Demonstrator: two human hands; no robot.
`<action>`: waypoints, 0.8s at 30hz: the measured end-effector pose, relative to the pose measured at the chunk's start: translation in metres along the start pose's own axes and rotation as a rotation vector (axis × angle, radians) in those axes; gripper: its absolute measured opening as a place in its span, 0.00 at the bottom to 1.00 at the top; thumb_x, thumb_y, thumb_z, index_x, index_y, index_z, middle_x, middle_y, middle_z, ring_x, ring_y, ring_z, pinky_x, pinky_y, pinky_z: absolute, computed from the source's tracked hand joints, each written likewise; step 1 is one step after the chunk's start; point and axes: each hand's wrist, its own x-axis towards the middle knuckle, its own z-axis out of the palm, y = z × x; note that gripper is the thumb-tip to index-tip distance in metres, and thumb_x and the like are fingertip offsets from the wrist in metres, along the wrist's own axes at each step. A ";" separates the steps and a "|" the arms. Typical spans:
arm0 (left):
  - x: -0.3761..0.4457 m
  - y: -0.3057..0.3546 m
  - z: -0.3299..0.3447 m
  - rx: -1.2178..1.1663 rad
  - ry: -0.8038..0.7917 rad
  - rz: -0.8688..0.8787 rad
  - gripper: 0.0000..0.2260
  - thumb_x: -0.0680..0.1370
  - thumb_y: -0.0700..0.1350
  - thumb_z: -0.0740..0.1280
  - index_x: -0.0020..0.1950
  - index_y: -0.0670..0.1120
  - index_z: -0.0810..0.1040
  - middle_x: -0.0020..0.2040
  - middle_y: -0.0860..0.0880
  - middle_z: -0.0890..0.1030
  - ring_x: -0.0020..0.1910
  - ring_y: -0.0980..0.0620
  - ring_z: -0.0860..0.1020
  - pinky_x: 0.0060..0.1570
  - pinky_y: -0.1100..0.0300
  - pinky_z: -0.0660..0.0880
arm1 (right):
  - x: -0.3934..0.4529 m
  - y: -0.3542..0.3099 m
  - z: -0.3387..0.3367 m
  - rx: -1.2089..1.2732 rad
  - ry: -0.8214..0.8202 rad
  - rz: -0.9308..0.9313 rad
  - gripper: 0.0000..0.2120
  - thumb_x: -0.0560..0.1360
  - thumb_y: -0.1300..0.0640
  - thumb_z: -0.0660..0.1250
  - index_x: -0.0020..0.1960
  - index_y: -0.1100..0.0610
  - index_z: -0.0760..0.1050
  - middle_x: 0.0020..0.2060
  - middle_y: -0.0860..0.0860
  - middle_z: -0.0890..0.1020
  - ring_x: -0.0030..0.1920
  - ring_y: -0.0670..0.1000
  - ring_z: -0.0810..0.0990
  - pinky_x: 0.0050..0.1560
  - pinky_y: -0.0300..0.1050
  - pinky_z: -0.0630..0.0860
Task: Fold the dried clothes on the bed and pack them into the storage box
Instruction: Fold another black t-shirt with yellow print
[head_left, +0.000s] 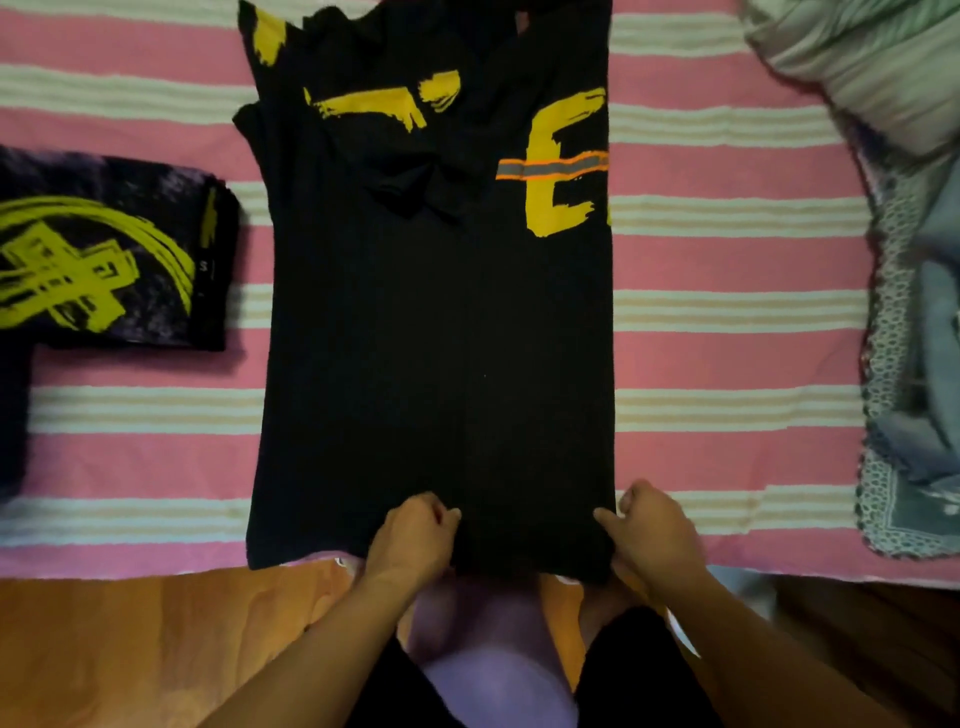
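The left hand and the right hand each pinch the near bottom edge of the black shirt, fingers closed on the cloth. The shirt looks soft, light and floppy, so holding it by that edge near the two corners seems best. It lies flat on the striped bed, long way pointing from the person to the far side, sleeves folded in.

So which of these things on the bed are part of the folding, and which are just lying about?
In the job:
- black T-shirt with yellow print, hem pinched by left hand and right hand
- folded dark shirt with yellow cross print
- heap of pale unfolded clothes

Lying about:
- pink striped bedsheet
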 end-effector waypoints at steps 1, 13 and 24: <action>0.006 0.012 -0.017 -0.088 0.037 0.027 0.08 0.82 0.53 0.64 0.48 0.51 0.79 0.44 0.49 0.84 0.43 0.49 0.83 0.50 0.48 0.82 | 0.008 -0.011 -0.015 0.014 0.067 -0.051 0.13 0.77 0.46 0.70 0.43 0.50 0.68 0.38 0.49 0.76 0.38 0.49 0.75 0.35 0.45 0.70; 0.119 0.191 -0.257 -1.096 0.433 0.203 0.09 0.80 0.46 0.65 0.42 0.45 0.73 0.40 0.43 0.77 0.34 0.49 0.76 0.38 0.57 0.74 | 0.195 -0.272 -0.212 -0.167 0.444 -0.564 0.13 0.77 0.63 0.64 0.60 0.56 0.77 0.57 0.57 0.76 0.53 0.60 0.78 0.49 0.52 0.77; 0.163 0.213 -0.228 -1.008 0.393 0.120 0.14 0.79 0.53 0.71 0.42 0.44 0.76 0.43 0.44 0.84 0.41 0.45 0.83 0.49 0.51 0.81 | 0.293 -0.428 -0.252 -0.316 0.343 -0.771 0.05 0.80 0.57 0.66 0.54 0.55 0.79 0.55 0.55 0.80 0.54 0.58 0.78 0.51 0.48 0.72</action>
